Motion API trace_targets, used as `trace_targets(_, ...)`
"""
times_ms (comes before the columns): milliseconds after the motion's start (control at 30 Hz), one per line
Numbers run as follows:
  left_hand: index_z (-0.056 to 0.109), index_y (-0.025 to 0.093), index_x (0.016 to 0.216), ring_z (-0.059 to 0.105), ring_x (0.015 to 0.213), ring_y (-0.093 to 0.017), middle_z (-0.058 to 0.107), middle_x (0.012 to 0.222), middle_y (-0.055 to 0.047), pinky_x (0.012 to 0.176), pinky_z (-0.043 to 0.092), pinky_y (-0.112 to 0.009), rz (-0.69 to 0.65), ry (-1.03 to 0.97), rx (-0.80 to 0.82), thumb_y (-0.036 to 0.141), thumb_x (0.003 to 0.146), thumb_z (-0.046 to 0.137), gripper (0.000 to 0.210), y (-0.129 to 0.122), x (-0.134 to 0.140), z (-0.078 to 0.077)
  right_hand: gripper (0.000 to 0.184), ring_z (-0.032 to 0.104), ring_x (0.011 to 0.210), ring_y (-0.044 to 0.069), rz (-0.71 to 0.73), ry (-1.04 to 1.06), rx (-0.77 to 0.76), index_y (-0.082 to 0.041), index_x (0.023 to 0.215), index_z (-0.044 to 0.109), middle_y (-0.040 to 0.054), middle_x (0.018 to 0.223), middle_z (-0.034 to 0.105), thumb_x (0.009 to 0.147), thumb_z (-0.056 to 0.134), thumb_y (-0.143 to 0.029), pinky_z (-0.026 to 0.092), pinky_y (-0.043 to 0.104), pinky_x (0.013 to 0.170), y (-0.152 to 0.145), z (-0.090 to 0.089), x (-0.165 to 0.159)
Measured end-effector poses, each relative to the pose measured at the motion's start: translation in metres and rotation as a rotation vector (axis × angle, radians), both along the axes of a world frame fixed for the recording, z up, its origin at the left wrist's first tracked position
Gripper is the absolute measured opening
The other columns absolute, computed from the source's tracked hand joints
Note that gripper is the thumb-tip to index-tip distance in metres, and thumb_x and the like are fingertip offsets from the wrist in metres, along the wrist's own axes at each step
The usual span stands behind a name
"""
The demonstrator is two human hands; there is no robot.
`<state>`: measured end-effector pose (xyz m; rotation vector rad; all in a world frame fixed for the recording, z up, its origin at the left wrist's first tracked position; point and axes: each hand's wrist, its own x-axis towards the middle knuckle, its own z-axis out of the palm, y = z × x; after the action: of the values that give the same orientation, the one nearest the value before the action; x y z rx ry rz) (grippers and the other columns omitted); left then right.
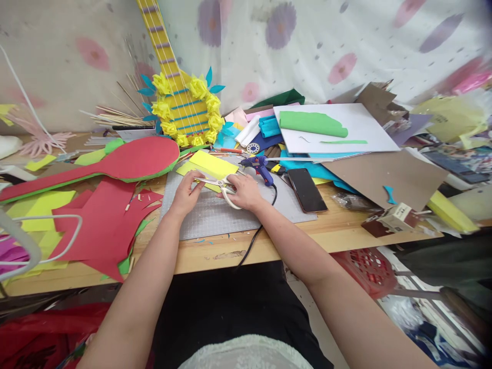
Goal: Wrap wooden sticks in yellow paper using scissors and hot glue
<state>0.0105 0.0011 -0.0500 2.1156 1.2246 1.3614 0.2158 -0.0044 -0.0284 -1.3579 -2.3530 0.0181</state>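
Note:
My right hand (245, 192) grips a pair of scissors with white handles (231, 201), the blades pointing left. By the blade tips, the fingers of my left hand (186, 195) are pinched together; whatever is between them is too small to make out. Both hands are over a grey cutting mat (215, 224). Just beyond them lie yellow paper pieces (215, 163). A purple glue gun (262, 165) rests right behind my right hand, its black cord running down over the table's front edge.
A dark phone (307, 189) lies at the mat's right. Behind stands a yellow paper-flowered guitar (188, 110). To the left are a red-and-green guitar shape (142, 158) and red sheets (102, 225). A white board (330, 146) bears a green roll (312, 123).

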Motion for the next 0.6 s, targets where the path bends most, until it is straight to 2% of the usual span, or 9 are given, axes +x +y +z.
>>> trace_targets(167,0.052,0.021,0.094,0.053,0.101,-0.018,0.057,0.101,-0.006,0.091,0.041,-0.036,0.014,0.020,0.022,0.034,0.085,0.044,0.017,0.001,0.000,0.001,0.045,0.054,0.072,0.018,-0.031,-0.014,-0.004,-0.019,0.081,0.056,0.0056,0.078,0.064,0.078,0.041,-0.062,0.025,0.027,0.062,0.001,-0.003,0.000)
trace_targets(400,0.056,0.021,0.090,0.053,0.095,-0.018,0.059,0.093,-0.006,0.090,0.040,-0.035,0.057,0.115,0.080,0.032,0.087,0.040,0.019,-0.004,0.001,0.012,0.046,0.055,0.070,0.019,-0.149,-0.008,-0.070,-0.021,0.080,0.057,0.0055,0.076,0.064,0.079,0.039,-0.063,0.025,0.026,0.058,0.003,-0.003,0.005)
trace_targets(600,0.055,0.021,0.092,0.052,0.096,-0.018,0.058,0.093,-0.006,0.091,0.039,-0.035,0.065,0.136,0.092,0.033,0.088,0.036,0.022,-0.004,0.002,0.012,0.041,0.054,0.081,0.020,0.005,0.006,-0.058,-0.019,0.087,0.053,0.0076,0.088,0.064,0.079,0.043,-0.058,0.030,0.028,0.068,0.003,0.000,0.004)
